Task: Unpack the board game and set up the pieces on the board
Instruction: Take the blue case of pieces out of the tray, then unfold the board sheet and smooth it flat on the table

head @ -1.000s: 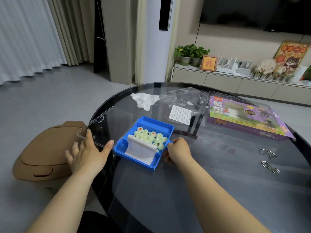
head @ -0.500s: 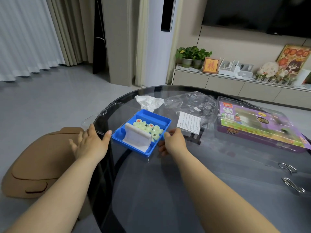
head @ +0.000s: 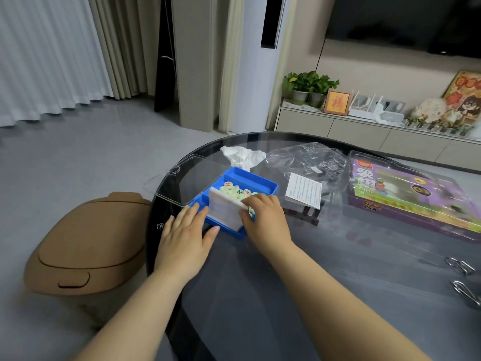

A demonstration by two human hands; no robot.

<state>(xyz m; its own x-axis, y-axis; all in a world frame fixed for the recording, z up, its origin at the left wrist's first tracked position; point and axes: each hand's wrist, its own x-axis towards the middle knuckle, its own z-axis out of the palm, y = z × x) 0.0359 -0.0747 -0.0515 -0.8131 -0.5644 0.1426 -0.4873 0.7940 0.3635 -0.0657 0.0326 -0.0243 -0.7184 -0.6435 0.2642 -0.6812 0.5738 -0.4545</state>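
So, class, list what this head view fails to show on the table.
Head view:
Pieces in the blue tray: partly hidden by the right hand and white folded sheet; most characters too small.
Right hand's grip on the sheet: contact hidden beneath the hand.
Leaflet print: too small.
Metal clip: cut by the right edge.

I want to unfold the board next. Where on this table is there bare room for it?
The widest bare stretch of table lies near you, right of the right hand gripping the white sheet, short of the purple box and the metal rings. The far side is crowded: blue tray, clear lid, tissue, plastic bag, leaflet.
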